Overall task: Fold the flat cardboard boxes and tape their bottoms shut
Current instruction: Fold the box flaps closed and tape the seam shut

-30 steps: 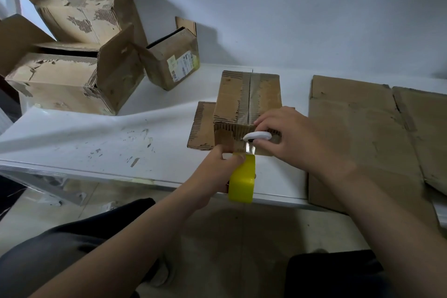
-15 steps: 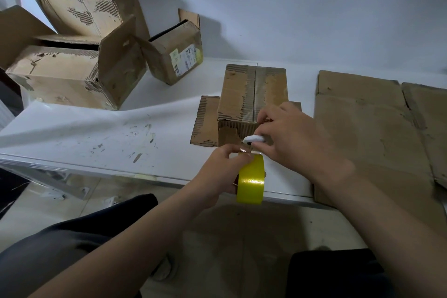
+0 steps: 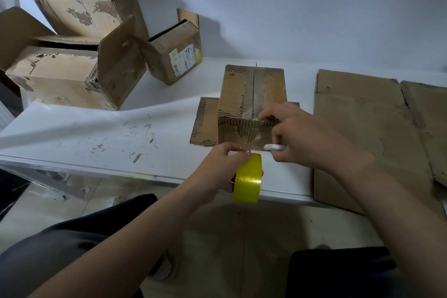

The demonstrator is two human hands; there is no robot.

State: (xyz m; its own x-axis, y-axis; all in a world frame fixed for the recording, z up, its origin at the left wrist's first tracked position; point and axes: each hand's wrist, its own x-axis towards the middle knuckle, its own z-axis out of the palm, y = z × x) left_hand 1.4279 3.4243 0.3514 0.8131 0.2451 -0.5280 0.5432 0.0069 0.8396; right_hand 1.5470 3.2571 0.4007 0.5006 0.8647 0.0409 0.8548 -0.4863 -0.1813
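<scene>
- My left hand grips the yellow tape roll at the table's near edge, thumb and fingers clenched around it, with the roll standing on edge and partly hanging past the white table.
- A strip of clear tape runs from the roll up to the near side of the small cardboard box that I am working on.
- My right hand rests against that near side, fingertips pressing at the top edge where the tape comes over the seam.
- The same hand also clasps a small white object between the lower fingers; I cannot tell what it is.
- The box sits upside down in the middle of the table, its bottom flaps closed, with clear tape laid along the centre seam.
- One loose flap lies flat on the table on the box's left side.
- To my right, flat cardboard sheets lie on the table, reaching past its near edge.
- At the far left, three folded boxes are piled against the wall: a big one lying on its side with flaps open, another stacked behind it, and a smaller one with a label, tilted.
- My dark trousers show below the table.
</scene>
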